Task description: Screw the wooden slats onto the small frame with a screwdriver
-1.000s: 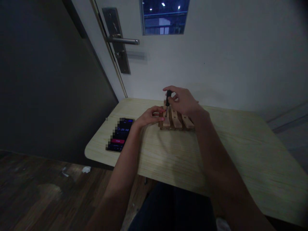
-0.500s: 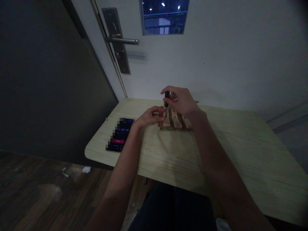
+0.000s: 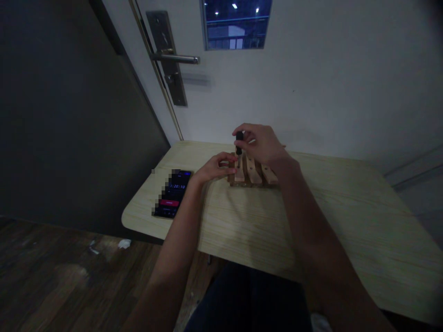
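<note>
The right hand point(image 3: 263, 144) has its grip clamped on a black-handled screwdriver point(image 3: 239, 144), which stands nearly upright over the leftmost slat point(image 3: 239, 175) of a wooden rack point(image 3: 254, 177) on the desk point(image 3: 242, 226). The left hand point(image 3: 213, 168) touches the rack's left end with thumb and forefinger apart, though whether its grip squeezes there I cannot tell. A phone point(image 3: 176, 194) lies beside the left forearm point(image 3: 183, 230).

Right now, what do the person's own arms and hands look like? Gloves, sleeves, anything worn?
Left hand and right hand are ungloved. Left forearm and right forearm are bare; no sleeve, watch, bracelet or cable shows. No clear markings in this dim light. Dark trousers show below.
</note>
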Tool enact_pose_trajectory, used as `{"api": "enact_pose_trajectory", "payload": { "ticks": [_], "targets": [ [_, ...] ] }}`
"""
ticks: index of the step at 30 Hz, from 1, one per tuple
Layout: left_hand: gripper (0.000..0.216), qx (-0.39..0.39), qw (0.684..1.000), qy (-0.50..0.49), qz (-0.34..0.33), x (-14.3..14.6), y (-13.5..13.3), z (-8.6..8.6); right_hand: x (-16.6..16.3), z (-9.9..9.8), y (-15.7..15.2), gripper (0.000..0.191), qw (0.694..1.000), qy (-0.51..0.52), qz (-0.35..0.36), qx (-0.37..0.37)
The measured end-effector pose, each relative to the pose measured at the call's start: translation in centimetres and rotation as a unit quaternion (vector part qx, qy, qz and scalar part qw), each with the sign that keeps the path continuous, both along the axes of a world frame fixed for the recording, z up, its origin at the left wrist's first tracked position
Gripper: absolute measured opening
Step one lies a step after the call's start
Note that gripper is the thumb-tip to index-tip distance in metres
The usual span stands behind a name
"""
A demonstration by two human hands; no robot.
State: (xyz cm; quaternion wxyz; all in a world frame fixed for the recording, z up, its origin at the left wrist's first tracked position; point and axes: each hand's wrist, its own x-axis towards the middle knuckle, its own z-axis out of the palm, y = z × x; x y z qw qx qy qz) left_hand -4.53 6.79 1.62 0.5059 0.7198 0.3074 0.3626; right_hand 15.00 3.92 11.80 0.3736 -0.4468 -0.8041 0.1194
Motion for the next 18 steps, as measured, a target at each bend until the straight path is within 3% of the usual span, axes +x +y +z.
{"api": "enact_pose_trajectory", "payload": {
  "ticks": [9,15,18],
  "targets": [
    [0.054,-0.006,1.000,0.001,-0.002,0.03,-0.17,0.26,-0.01,-0.57,0.31,0.023,0.998,-0.027,-0.019,0.055],
    [0.052,-0.008,1.000,-0.007,-0.003,0.01,-0.30,0.28,0.31,-0.23,-0.02,0.043,0.999,0.023,0.029,-0.001],
    [0.053,-0.004,1.000,-0.001,-0.002,-0.03,-0.12,0.09,0.40,0.21,-0.23,0.040,0.999,0.025,0.022,-0.021]
  ]
}}
